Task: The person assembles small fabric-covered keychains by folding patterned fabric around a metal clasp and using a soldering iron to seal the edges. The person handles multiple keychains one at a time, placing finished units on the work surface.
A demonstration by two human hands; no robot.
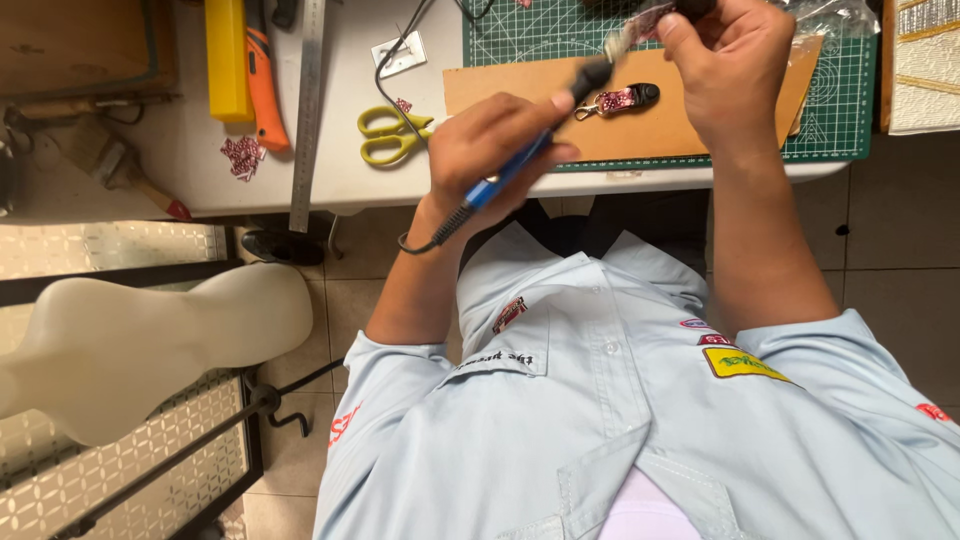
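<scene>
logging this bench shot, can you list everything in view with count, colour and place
corded tool: 1, blue and black, in left hand
small patterned piece: 1, pinkish, in right hand, blurred
key fob: 1, pink pattern, black end, on board
board: 1, brown, on mat
cutting mat: 1, green, table right
scissors: 1, yellow-green, table centre
steel ruler: 1, grey, overhanging the table edge
utility knife: 1, orange, beside yellow block
brush: 1, wood handle, far left
mannequin torso: 1, cream, on stand, lower left
left hand: 1, over the table's near edge
right hand: 1, above mat
</scene>
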